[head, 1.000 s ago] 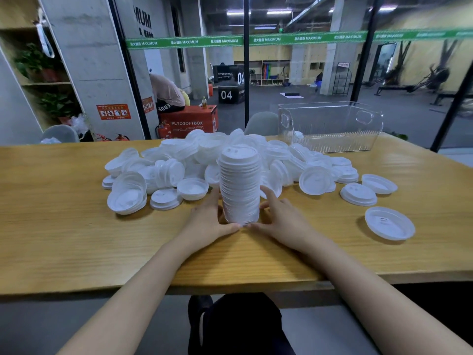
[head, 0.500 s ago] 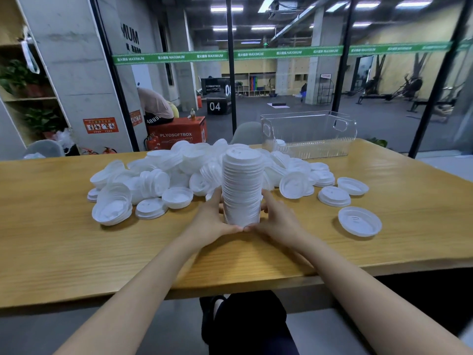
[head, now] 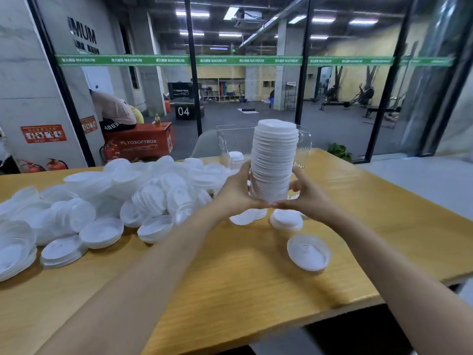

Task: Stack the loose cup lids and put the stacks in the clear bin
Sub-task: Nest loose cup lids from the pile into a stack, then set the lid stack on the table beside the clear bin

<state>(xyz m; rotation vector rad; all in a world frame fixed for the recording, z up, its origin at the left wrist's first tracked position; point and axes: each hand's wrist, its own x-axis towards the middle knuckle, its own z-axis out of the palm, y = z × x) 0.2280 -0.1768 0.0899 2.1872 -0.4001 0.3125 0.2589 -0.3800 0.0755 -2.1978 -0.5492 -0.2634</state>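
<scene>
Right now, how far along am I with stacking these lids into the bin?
Done: one short stack seems to sit inside the clear bin. In hand: your left hand and right hand grip a tall stack, held above the table before the bin. Left: the big heap of loose lids, plus a few strays nearby.

You've got one cam, head-worn, wide-angle, facing fwd & slightly down across the table (head: 256, 290) toward the glass wall (head: 345, 98). It's close in: your forearms enter from the bottom edge, left hand (head: 236, 192) & right hand (head: 308, 199) sit centre-frame round the lid stack (head: 273, 162).
</scene>
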